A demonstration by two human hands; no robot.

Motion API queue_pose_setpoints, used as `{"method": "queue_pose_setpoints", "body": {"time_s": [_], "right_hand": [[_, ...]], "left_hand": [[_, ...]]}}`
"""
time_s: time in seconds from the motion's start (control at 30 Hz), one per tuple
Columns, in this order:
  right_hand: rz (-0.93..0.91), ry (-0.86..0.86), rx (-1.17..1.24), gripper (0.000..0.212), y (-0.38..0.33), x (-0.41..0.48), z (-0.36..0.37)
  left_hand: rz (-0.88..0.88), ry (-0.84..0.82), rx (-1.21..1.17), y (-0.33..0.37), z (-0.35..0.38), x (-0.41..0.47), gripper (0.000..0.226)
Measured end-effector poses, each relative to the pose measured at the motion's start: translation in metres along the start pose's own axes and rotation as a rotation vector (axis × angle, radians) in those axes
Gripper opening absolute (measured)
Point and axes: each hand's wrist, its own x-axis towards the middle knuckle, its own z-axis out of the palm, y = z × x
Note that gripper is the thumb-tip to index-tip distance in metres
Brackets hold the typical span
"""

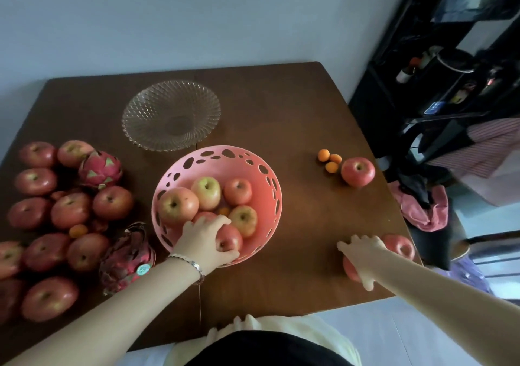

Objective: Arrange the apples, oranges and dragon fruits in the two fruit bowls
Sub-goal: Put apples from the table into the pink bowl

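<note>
A pink perforated bowl (261,168) in the table's middle holds several apples and a small orange (224,211). My left hand (204,239) grips a red apple (229,239) at the bowl's near rim. My right hand (363,251) lies over an apple (350,270) on the table near the right edge, fingers curled round it; another apple (399,246) sits just beyond it. An empty glass bowl (171,115) stands behind the pink one. Several apples (70,211) and two dragon fruits (100,168) (126,258) lie at the left.
Three small oranges (329,160) and one apple (358,172) lie at the right of the brown table (281,106). Another small orange (78,230) sits among the left apples. A dark shelf unit (439,70) and a chair with pink cloth (422,211) stand right of the table.
</note>
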Motion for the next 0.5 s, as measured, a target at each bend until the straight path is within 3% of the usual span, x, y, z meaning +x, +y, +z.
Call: {"method": "queue_pose_setpoints", "body": {"time_s": [0.07,0.13,0.27,0.33,0.5], "right_hand": [[-0.037,0.042,0.042,0.087,0.002,-0.001,0.0],[-0.073,0.103,0.252,0.075,0.003,-0.006,-0.01],[-0.185,0.401,0.835,0.065,-0.013,-0.031,-0.062],[-0.298,0.553,1.034,0.068,-0.035,-0.043,-0.095],[-0.488,0.703,1.219,0.07,-0.108,-0.048,-0.157]], "left_hand": [[0.054,-0.038,-0.032,-0.009,-0.001,-0.004,0.067],[0.096,0.002,-0.136,-0.013,-0.004,-0.009,0.064],[0.113,0.451,-0.271,-0.031,-0.017,-0.009,0.039],[0.08,0.558,-0.215,-0.048,-0.022,-0.003,0.045],[0.024,0.338,-0.063,-0.074,-0.035,0.015,0.075]]}}
